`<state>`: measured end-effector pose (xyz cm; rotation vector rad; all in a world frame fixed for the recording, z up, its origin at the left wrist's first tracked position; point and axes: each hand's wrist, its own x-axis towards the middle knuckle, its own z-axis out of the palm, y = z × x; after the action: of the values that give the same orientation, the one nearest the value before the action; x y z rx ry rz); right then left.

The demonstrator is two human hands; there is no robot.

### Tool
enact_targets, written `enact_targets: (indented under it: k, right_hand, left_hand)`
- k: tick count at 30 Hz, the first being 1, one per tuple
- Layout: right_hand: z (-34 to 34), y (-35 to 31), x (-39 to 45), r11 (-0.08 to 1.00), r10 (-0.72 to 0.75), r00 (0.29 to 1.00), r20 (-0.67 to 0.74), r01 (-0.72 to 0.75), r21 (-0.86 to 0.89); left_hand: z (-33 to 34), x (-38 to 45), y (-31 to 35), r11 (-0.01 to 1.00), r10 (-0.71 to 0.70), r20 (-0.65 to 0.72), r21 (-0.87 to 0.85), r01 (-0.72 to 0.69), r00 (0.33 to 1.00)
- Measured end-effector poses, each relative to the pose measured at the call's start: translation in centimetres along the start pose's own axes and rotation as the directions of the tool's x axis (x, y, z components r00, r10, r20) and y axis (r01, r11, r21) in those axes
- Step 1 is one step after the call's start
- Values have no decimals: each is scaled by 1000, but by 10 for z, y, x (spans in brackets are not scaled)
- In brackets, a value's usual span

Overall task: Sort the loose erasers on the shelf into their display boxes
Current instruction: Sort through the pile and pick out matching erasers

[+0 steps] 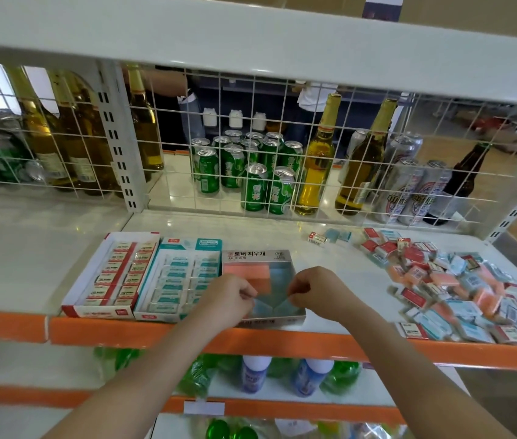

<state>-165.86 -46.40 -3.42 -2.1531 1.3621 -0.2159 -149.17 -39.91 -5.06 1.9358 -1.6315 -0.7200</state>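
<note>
A thin pale-blue wrapped eraser [271, 301] hung between both hands over the front of the grey cardboard display box [295, 314], its long axis running left to right. The left hand [228, 301] pinched its left end and the right hand [312, 291] pinched its right end, fingers curled, knuckles up. Inside that box lay a block of salmon-pink erasers [247, 271] at the back left (their count could not be told). Three display boxes stood side by side on the white shelf [29, 264]: a red-and-white box [114, 274], a teal-and-white box [181, 274], then the grey one. A loose heap of mixed erasers [450, 283] lay well apart to the right.
</note>
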Motion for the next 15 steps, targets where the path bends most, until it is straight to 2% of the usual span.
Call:
enact_targets:
  k: [3,6,10,15]
  right_hand:
    - [-1,0,-3,996,-47,997,-55,43,-81]
    - [-4,0,-6,986,-88,996,-25,84,-148]
    - [-4,0,-10,935,-153,983,97,176,-306]
    - [-3,-1,-13,867,-212,964,159,261,-424]
  left_hand:
    - [1,-3,1,999,45,-27,21,-44,999]
    - [-1,-7,2,992,91,-18,90,-89,996]
    - [-5,-9,5,934,152,127,307,-185,980]
    - [-9,-9,6,873,147,258,421,-248,955]
